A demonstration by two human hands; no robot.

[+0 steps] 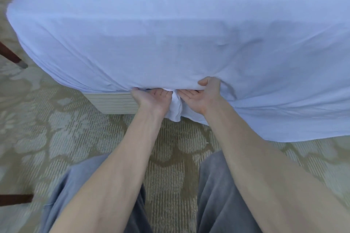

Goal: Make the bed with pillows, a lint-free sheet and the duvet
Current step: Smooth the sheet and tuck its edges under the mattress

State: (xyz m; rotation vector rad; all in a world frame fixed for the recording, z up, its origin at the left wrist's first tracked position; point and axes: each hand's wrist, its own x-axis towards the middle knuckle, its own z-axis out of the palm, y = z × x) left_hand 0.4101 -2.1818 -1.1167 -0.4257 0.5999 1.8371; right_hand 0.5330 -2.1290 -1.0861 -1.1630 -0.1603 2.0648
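Down low at the near side, the white sheet (170,24) lay spread over the top and pulled down the front, and that was where all the action was. On the left it was drawn in tight above the striped bed base (113,102), creases fanning toward the corner; on the right it hung loose, its hem reaching down near the patterned carpet (56,138). Both hands were close together at the lower fold, palms turned up, with a loose bunch of sheet dangling between the two wrists. The right hand (200,96) had its thumb hooked over the top of the fold and its fingers beneath it, pinching the cloth. The left hand (149,98) sat just beside it, thumb out to the left against the fold, fingers reaching up under the edge; the fingertips were hidden there, so I could not tell whether it gripped the cloth or only pushed against it. Bare forearms ran back toward the camera over grey trousers (217,195). Off to the left, on the carpet and apart from the sheet, stood a dark wooden chair leg (11,56) with a pale tip. The whole view was a little soft and blurred.
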